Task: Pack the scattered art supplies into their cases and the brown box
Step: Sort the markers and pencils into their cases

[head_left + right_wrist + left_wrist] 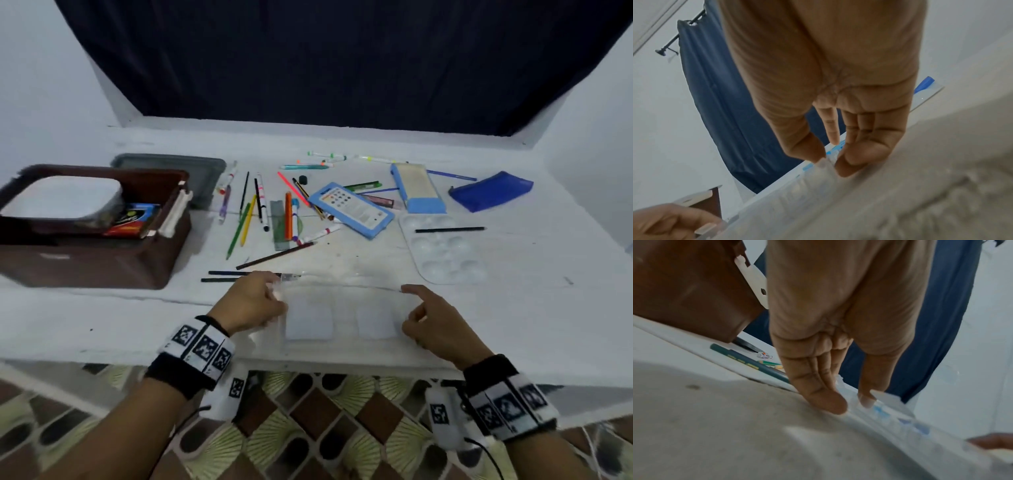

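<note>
At far left on the white table [513, 308] stands the brown box [102, 263], holding a white tray [65, 198] and a dark packet with red print [133, 219]; a grey lid [191, 168] lies just behind it. Right of the box, loose pencils [241, 228] and markers [262, 202] lie scattered across the middle, with two dark pencils [226, 276] near the front. Near the front edge lies a clear case [342, 308]. The left hand [250, 301] pinches its left end, thumb and fingers [818, 395] closed on the rim; the right hand [431, 322] pinches its right end, thumb and fingertips [846, 165] on the edge, forefinger stretched out. Behind lie a blue case [352, 209] with a printed label and a second blue case [418, 186], open. Right of centre sits a white palette [445, 253] with a black pencil [450, 229] across its wells. Furthest right lies a dark blue pouch [491, 192].
</note>
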